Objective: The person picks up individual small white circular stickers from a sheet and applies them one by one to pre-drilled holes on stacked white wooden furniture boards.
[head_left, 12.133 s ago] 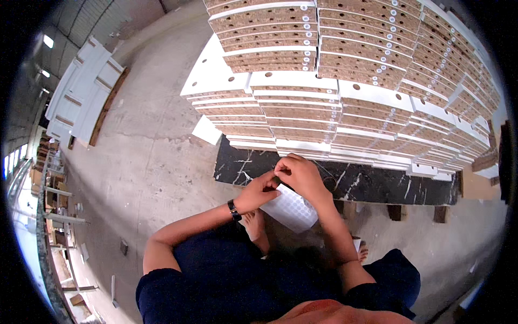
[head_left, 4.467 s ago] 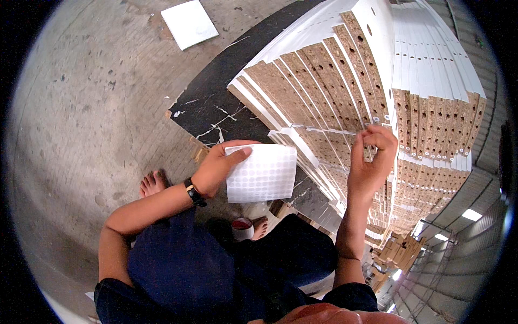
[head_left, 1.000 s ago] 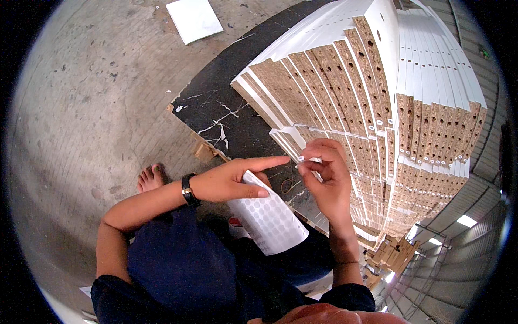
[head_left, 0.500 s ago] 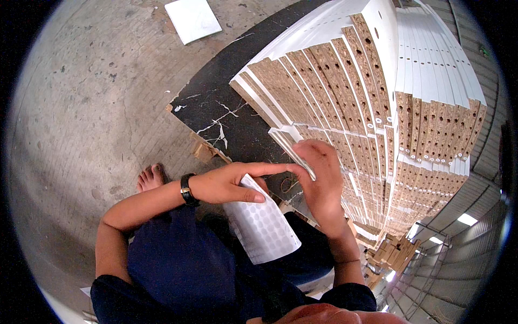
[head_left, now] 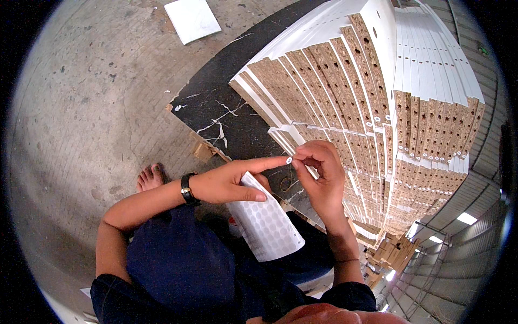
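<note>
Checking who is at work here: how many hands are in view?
2: the left hand, holding the sheet, and the right hand, by the small sticker. No others show; neither is hidden.

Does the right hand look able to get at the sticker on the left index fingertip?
Probably yes: the right hand has its fingertips right by the round sticker at the index fingertip of the left hand, and nothing visible blocks them.

At lower centre I see a white sheet [head_left: 270, 232] patterned with pale grey circles, and at mid-frame a white sticker [head_left: 289, 160], dark-centred. Upper right, white panels [head_left: 329, 81] show speckled brown edges; upper centre, a black board [head_left: 216, 86] has white marble veining. Lower left, navy trousers [head_left: 181, 243].
</note>
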Demonstrator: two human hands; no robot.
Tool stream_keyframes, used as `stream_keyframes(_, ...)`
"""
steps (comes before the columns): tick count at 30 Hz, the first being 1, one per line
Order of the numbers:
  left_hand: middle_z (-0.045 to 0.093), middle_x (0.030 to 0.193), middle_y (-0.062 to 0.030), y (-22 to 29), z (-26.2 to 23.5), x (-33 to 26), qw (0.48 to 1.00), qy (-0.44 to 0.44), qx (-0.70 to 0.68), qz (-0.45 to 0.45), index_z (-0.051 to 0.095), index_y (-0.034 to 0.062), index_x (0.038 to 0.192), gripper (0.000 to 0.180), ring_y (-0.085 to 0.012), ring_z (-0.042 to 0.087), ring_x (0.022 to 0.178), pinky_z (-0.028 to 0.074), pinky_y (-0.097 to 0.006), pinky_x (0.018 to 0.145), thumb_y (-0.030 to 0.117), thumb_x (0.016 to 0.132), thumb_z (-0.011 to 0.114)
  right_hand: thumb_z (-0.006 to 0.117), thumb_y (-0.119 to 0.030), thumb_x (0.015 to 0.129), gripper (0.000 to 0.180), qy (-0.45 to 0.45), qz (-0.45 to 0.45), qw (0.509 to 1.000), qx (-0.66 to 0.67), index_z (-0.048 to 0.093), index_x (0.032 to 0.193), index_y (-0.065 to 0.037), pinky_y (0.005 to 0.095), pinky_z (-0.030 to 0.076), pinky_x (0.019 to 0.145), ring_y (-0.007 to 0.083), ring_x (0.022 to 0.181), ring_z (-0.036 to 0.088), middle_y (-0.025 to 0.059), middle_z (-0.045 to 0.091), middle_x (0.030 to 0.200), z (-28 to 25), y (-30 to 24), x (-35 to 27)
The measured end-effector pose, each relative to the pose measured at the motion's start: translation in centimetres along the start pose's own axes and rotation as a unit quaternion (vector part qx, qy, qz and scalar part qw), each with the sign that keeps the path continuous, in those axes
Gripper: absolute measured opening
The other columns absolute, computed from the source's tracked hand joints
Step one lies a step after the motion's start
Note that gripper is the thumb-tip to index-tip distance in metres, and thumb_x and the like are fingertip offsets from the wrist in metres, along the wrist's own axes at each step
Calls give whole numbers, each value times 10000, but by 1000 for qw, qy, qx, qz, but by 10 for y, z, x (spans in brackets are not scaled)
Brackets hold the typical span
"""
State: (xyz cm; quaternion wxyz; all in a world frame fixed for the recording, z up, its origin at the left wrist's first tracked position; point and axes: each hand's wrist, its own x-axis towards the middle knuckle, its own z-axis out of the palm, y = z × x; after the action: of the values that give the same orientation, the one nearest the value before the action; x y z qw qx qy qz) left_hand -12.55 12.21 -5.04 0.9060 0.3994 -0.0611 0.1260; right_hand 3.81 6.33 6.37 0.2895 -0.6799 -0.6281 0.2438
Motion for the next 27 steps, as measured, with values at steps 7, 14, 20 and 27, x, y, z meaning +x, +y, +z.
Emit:
stream_keyframes(7, 580, 1011, -70, -2, -1, -2, 1000, 0, -11, 3, 161, 68, 1400, 727, -74, 530, 875, 424, -245, 795, 175, 836, 608, 652, 74, 709, 273, 20, 10, 1000, -8, 566, 952, -17, 260, 505, 674, 190, 834, 581, 114, 535, 962, 4, -2, -1)
stream_keyframes(14, 334, 1338, -67, -7, -2, -1, 999, 20, -28, 10, 161, 56, 1394, 746, -90, 507, 926, 429, -255, 824, 194, 825, 623, 704, -4, 685, 262, 21, -70, 979, -189, 595, 921, -39, 283, 479, 676, 212, 873, 552, 112, 533, 967, 6, -16, 4)
stream_keyframes(20, 346, 1325, -56, -5, -2, 0, 998, 22, -53, 18, 202, 56, 1380, 714, -82, 508, 919, 429, -256, 820, 190, 822, 628, 741, -36, 638, 236, 19, -82, 961, -262, 616, 838, -40, 282, 465, 649, 200, 849, 556, 96, 553, 900, -1, -8, 6)
stream_keyframes(27, 489, 1182, -64, 2, -5, -4, 999, 6, -48, 0, 216, 73, 1380, 681, -71, 517, 896, 426, -243, 809, 157, 830, 609, 721, 1, 645, 176, 7, -10, 994, -105, 617, 782, -34, 298, 469, 637, 209, 723, 579, 83, 584, 797, 1, -7, 4)
